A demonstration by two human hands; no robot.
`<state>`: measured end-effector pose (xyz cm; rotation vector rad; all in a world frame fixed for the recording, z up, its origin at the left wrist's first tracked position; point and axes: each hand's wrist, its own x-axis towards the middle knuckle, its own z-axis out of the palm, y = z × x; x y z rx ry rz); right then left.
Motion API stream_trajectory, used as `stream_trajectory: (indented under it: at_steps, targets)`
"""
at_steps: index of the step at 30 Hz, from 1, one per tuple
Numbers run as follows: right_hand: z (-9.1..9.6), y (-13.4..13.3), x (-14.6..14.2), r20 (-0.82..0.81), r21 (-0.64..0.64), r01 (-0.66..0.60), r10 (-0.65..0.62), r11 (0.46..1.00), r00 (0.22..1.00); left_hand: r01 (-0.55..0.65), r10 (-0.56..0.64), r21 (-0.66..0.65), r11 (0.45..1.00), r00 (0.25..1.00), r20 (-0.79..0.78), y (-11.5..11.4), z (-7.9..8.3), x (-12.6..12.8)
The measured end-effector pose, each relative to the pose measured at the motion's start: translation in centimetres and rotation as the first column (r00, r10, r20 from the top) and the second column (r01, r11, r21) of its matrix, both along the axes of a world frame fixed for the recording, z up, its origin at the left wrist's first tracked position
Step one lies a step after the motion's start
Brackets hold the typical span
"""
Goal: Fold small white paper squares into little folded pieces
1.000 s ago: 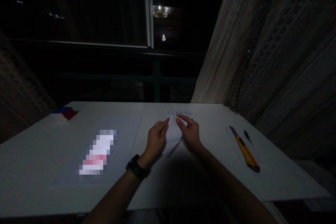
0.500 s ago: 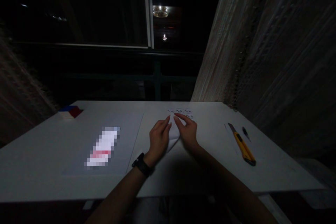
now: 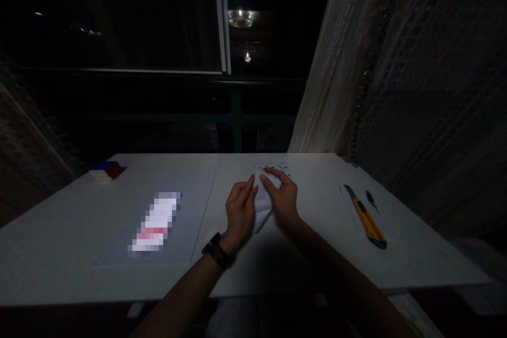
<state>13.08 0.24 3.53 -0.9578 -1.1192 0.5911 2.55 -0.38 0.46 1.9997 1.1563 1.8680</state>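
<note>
A white piece of folded paper [image 3: 262, 208] is held up between my two hands over the middle of the table. My left hand [image 3: 240, 205], with a dark watch on its wrist, pinches the paper's left side near the top. On the other side, my right hand [image 3: 283, 195] grips the upper right edge, thumb and fingers close together. The paper narrows toward a lower corner below my hands. Just beyond the fingertips lie several small paper pieces with dark marks [image 3: 282, 167], partly hidden by my right hand.
On the white table [image 3: 317, 269], a yellow box cutter [image 3: 368, 222] with its blade out lies right, beside a small dark pen-like object [image 3: 371, 199]. A lit phone [image 3: 156, 219] rests on a white sheet [image 3: 198, 211] at left. A puzzle cube [image 3: 106, 170] sits far left.
Both hands stay in nearly the same place with the paper between them. The paper's lower corner has shifted slightly, and the camera view has moved a little.
</note>
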Motion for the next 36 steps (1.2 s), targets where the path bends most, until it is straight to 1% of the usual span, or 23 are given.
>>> stream_trajectory:
  at_steps: [3, 5, 9, 18, 22, 25, 31, 36]
  targets:
    - [-0.11, -0.02, -0.25, -0.031, 0.015, -0.038, 0.039, 0.999, 0.999, -0.029, 0.028, 0.029, 0.999, 0.999, 0.024, -0.05, -0.03, 0.04]
    - [-0.20, 0.00, -0.40, -0.043, 0.016, -0.038, 0.038, 0.999, 0.998, -0.034, 0.033, 0.040, 0.999, 0.999, 0.026, -0.09, -0.01, 0.04]
    - [-0.19, 0.01, -0.55, -0.039, 0.009, -0.009, 0.010, 1.000, 0.999, -0.049, 0.049, 0.027, 0.998, 0.999, 0.025, -0.21, 0.08, 0.05]
    - [0.05, -0.45, -0.88, -0.131, -0.024, -0.072, 0.069, 0.997, 0.989, -0.097, 0.097, 0.008, 0.995, 0.994, 0.057, -0.18, 0.01, 0.15]
    - [0.06, -0.47, -0.83, -0.169, -0.008, -0.108, 0.105, 0.994, 0.980, -0.091, 0.090, 0.015, 0.996, 0.994, 0.069, -0.30, 0.08, 0.17]
    - [0.06, -0.40, -0.71, -0.165, -0.001, -0.103, 0.101, 0.995, 0.981, -0.075, 0.073, 0.018, 0.997, 0.994, 0.086, -0.44, 0.26, 0.20]
    - [0.14, -0.30, -0.48, -0.117, -0.016, -0.087, 0.085, 0.996, 0.989, -0.015, 0.017, -0.016, 1.000, 0.994, 0.112, -0.70, 0.50, 0.22]
    - [0.31, -0.06, 0.01, -0.093, -0.044, -0.106, 0.102, 0.993, 0.990, 0.002, 0.002, -0.035, 0.999, 0.993, 0.115, -0.89, 0.57, 0.32]
